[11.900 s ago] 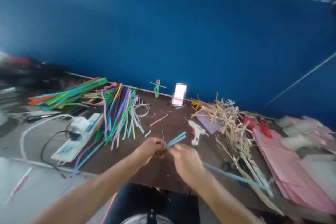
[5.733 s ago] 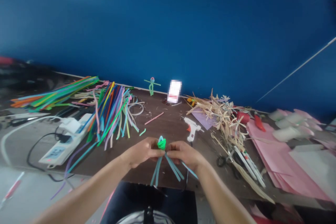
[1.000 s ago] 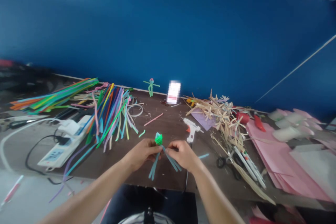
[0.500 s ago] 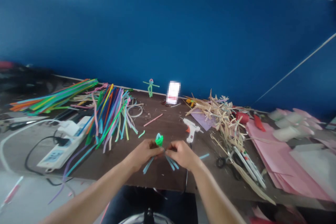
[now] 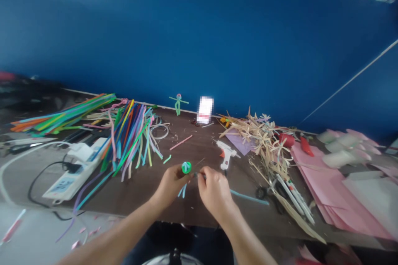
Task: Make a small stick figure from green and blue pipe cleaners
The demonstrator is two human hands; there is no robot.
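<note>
My left hand is closed around a small pipe-cleaner piece. Its bright green coiled top tilts toward me, with light blue in its centre. Light blue pipe-cleaner ends hang below the fingers. Just to the right, my right hand has thumb and fingertips pinched together close to the piece; what lies between them is too small and blurred to name. A light blue pipe cleaner extends to the right from behind my right hand, and I cannot tell whether the hand touches it.
Beyond my hands lies a white glue gun. A green pipe-cleaner figure stands near the wall beside a bright, blurred-out rectangle. Pipe cleaners and a power strip are leftward; straw-like flowers, scissors and pink sheets rightward.
The green coil has tipped so its top faces me. My right hand has turned and its lower blue strands no longer show. More of the blue pipe cleaner at right is visible.
</note>
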